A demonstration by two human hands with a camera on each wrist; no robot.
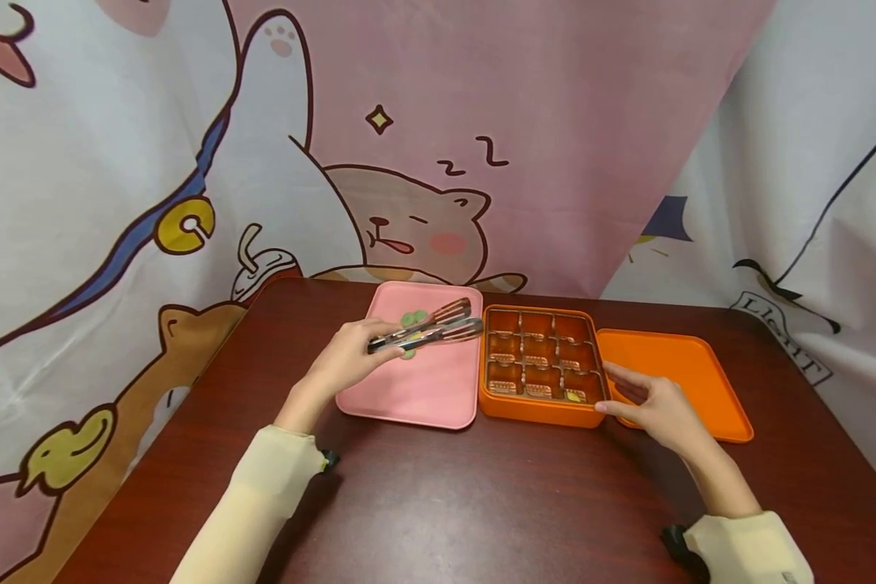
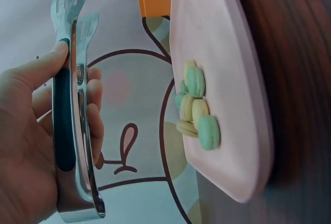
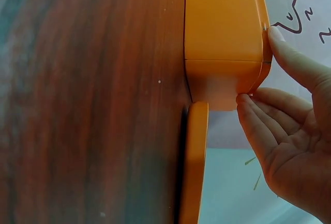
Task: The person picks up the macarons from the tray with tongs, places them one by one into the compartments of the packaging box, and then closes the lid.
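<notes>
My left hand (image 1: 343, 357) grips a pair of metal tongs (image 2: 64, 125) with dark handle pads, held over the pink tray (image 1: 416, 397). The slotted tips of the tongs stand apart and hold nothing. Green and yellow macarons (image 2: 199, 110) lie clustered on that tray; in the head view the hand and tongs partly cover them. Beside it stands an orange box (image 1: 540, 411) divided into nine compartments, with a yellow macaron (image 1: 575, 397) in the front right one. My right hand (image 1: 657, 405) touches the box's right side, fingers nearly straight, thumb at the front corner of the rim.
An orange lid (image 1: 682, 377) lies flat on the dark wooden table (image 1: 445, 503), just right of the box. Behind the table hangs a cartoon-printed curtain (image 1: 540, 162), close to the back edges of tray and box.
</notes>
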